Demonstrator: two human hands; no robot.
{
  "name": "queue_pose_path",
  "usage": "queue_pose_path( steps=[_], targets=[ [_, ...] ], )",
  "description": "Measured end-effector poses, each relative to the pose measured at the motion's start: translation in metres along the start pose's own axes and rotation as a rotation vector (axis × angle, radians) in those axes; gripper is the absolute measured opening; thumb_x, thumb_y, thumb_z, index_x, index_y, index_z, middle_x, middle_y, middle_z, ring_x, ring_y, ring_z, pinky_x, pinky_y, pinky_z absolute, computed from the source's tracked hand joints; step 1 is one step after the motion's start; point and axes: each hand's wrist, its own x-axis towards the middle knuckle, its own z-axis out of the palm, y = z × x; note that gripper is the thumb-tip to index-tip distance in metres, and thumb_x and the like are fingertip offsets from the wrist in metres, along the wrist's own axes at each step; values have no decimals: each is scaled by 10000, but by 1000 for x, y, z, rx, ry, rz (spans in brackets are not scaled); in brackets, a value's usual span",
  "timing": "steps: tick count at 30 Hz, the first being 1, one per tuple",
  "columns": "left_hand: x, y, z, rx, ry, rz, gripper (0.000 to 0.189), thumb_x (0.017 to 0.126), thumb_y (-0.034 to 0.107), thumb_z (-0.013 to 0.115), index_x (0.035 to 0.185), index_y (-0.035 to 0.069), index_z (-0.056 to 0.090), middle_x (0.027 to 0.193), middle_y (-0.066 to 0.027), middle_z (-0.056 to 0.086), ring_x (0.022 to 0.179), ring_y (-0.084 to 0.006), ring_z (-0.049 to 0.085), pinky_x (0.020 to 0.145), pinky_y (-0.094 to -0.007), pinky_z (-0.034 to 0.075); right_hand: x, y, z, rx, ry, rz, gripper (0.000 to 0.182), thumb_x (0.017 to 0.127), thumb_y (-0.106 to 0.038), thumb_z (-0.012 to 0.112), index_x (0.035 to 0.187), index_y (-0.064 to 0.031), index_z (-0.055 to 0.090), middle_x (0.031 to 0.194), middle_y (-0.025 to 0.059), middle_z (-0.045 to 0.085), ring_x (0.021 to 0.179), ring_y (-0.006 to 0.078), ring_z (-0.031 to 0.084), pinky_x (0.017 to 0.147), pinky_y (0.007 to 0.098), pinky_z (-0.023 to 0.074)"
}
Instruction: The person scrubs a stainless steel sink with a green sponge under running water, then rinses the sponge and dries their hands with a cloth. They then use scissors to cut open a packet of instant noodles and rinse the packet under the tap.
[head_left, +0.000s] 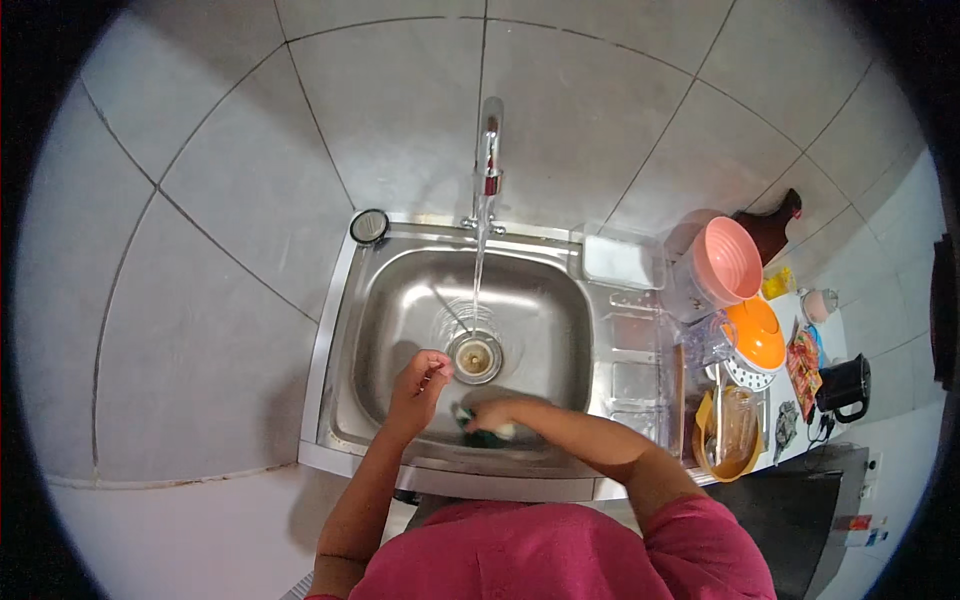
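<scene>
My right hand (491, 414) presses a dark green and white scrubbing sponge (487, 438) against the near inner wall of a stainless steel sink (540, 300). The hand and sponge are blurred. Over the left part of the basin my left hand (421, 386) hangs loosely curled, with nothing visible in it. Just beyond it sits the round drain strainer (475, 358). From a chrome faucet (491, 142) a stream of water (478, 277) falls into the basin near the drain.
A round black-rimmed lid (370, 226) lies at the sink's back left corner. On the right are a clear plastic container (622, 262), a pink bowl (726, 259), an orange lid (756, 334), a yellow bowl (705, 442) with a glass jar (739, 420), and a black kettle (844, 386).
</scene>
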Motion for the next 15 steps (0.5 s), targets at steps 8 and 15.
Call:
queue_pose_path(
  steps=[8, 15],
  targets=[
    [-2, 0, -1, -23, 3, -23, 131, 815, 108, 485, 926, 39, 471, 818, -30, 517, 732, -92, 499, 658, -224, 406, 5, -34, -119, 1833, 399, -90, 176, 795, -235, 436, 819, -72, 497, 716, 74, 544, 641, 205, 542, 621, 371, 460],
    [-13, -1, -3, -132, 55, -79, 113, 816, 109, 488, 912, 51, 474, 803, -19, 510, 724, -99, 501, 655, -226, 406, -5, -56, -147, 1882, 234, -411, 158, 733, -218, 499, 818, -89, 466, 700, 80, 527, 622, 210, 526, 616, 365, 448]
  ],
)
